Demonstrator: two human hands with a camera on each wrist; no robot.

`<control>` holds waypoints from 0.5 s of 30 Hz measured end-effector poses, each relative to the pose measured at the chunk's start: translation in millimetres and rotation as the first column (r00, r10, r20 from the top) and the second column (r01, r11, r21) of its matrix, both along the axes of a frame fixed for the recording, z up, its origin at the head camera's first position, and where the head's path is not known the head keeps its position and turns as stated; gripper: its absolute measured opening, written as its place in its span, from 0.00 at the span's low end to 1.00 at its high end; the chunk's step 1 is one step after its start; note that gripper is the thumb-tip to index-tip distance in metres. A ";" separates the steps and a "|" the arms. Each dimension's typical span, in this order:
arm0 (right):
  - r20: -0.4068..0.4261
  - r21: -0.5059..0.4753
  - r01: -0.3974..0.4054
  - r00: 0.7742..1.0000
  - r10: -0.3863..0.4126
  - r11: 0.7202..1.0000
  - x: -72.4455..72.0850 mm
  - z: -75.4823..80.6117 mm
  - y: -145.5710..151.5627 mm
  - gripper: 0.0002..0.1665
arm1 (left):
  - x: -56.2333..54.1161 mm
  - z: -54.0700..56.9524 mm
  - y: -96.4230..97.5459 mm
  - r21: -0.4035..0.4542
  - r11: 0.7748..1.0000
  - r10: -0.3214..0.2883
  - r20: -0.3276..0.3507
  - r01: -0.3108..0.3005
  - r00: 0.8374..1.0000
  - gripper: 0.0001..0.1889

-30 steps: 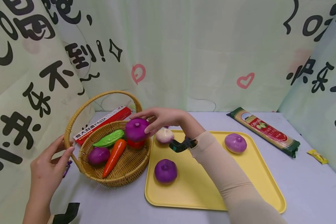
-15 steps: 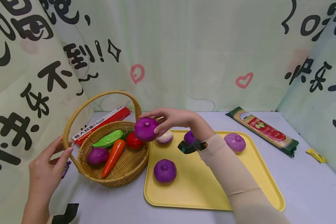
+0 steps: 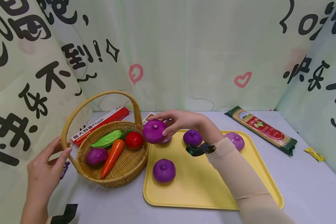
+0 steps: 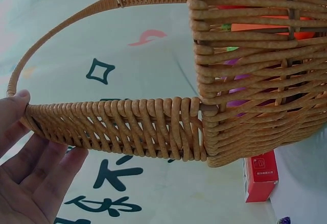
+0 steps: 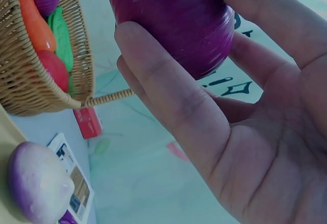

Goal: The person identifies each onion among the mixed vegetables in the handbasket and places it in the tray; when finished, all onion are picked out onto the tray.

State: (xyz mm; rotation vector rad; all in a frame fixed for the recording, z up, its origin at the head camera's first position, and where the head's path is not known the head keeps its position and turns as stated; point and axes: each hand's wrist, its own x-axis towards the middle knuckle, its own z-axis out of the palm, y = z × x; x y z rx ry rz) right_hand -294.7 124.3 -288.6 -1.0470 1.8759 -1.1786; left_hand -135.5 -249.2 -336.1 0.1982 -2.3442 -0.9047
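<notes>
My left hand (image 3: pixel 46 169) holds the handle of a wicker basket (image 3: pixel 120 183) at its left side. In the left wrist view, the thumb lies on one side of the handle (image 4: pixel 112 127) and the fingers on the other. My right hand (image 3: pixel 182 123) grips a purple onion (image 3: pixel 154 132) by its sides, raised above the gap between the basket's right rim and a yellow tray (image 3: pixel 201 189). Inside the basket are a purple onion (image 3: pixel 96 156), a green pepper (image 3: pixel 107 139), a carrot (image 3: pixel 112 158) and a tomato (image 3: pixel 134 140).
On the tray lie purple onions (image 3: pixel 164 170) (image 3: pixel 192 137), a paler one (image 3: pixel 235 141) and a white-purple one (image 5: pixel 41 183), mostly hidden in the head view. A red pasta box (image 3: pixel 112 117) stands behind the basket. A pasta bag (image 3: pixel 261 129) and yellow wrapper (image 3: pixel 314 154) lie right.
My right hand has carried the purple onion rightward from over the basket, uncovering the tomato. Another onion on the tray has come into view beside the wrist. My left hand keeps its hold.
</notes>
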 end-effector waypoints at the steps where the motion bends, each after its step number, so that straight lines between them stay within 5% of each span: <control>1: 0.007 -0.005 -0.001 1.000 0.001 1.000 0.6 -0.3 1.7 0.36 | -0.1 -0.2 -0.2 0.001 1.000 0.000 0.000 0.000 1.000 0.25; 15: 0.003 0.030 0.079 0.997 -0.079 0.996 11.9 3.5 28.4 0.36 | 0.0 1.2 0.9 0.016 1.000 0.011 0.021 -0.011 1.000 0.25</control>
